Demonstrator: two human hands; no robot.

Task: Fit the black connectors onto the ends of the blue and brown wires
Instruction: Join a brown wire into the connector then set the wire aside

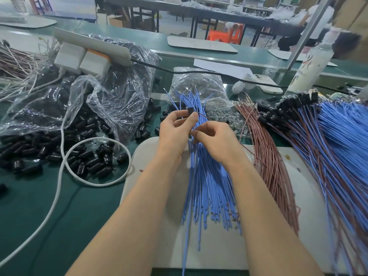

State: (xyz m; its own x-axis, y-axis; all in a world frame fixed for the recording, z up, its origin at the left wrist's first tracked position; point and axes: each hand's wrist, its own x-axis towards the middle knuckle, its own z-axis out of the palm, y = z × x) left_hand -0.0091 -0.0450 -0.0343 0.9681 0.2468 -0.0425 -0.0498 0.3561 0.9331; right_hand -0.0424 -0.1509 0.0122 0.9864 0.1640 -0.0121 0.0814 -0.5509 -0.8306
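Black and small, one connector (190, 111) is pinched by the left hand (175, 128) above the blue wires (207, 176) on the surface. A thin brown wire (205, 117) is nipped by the right hand (217, 140). Being light and limp, it is probably best gripped near its tip.

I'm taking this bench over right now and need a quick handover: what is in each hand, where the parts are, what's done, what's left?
Left hand: fingers pinch one black connector with a brown wire at it.
Right hand: fingers closed at the loose blue wires; exact grip hidden.
Loose connectors spill from the bag, left. Bare brown wires lie right of the blue.
Done: fitted pairs piled far right.
Left: both bare bundles.
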